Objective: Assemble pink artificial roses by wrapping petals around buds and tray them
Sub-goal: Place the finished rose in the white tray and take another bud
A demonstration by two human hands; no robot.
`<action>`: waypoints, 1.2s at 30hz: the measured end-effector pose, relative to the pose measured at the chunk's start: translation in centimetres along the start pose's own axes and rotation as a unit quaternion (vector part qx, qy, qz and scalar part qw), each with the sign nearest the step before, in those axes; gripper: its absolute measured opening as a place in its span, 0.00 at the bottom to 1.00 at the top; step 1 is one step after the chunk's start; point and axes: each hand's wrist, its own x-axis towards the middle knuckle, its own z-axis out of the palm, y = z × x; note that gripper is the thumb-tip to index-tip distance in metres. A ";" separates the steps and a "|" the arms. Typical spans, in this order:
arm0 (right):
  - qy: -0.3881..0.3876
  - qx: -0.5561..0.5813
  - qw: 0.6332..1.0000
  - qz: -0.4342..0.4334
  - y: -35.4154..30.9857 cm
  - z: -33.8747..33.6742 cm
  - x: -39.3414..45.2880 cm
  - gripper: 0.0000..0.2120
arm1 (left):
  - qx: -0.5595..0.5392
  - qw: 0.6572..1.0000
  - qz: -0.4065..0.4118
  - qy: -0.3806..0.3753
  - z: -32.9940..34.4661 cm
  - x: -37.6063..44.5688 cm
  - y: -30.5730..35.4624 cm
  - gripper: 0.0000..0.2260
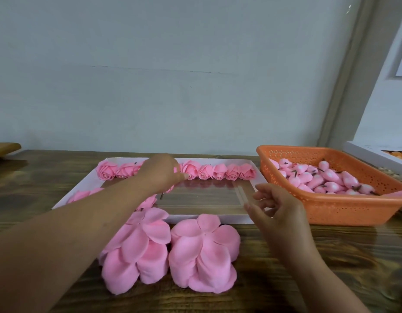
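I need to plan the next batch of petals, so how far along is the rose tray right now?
Done: one row of finished roses lines the far edge of the tray. In hand: the left hand reaches into that row, apparently setting a rose in place; the right hand hovers, holding nothing. Left: most of the tray is unfilled, the orange basket holds many buds, and two stacks of petals wait in front.

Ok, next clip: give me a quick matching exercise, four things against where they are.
Things:
1. buds
2. finished roses
3. petal stacks
4. left hand

Places:
A. on the table in front of the tray
B. in the orange basket
C. lined along the tray's far edge
D. reaching to the rose row

Pairs: 1-B, 2-C, 3-A, 4-D
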 end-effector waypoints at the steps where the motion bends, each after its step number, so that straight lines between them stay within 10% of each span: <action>1: 0.001 -0.006 1.000 -0.008 0.1 0.0 0.0 0.14 | 0.038 0.999 0.014 -0.004 0.2 0.3 -0.2 0.19; 30: 0.017 -0.095 0.991 -0.093 -2.2 -2.4 2.9 0.02 | 0.120 0.979 0.050 -0.154 2.9 -0.1 -4.1 0.16; 36: -0.066 -0.269 0.960 0.043 0.9 -9.0 15.7 0.09 | 0.102 0.979 0.042 -0.169 3.0 -0.1 -4.4 0.16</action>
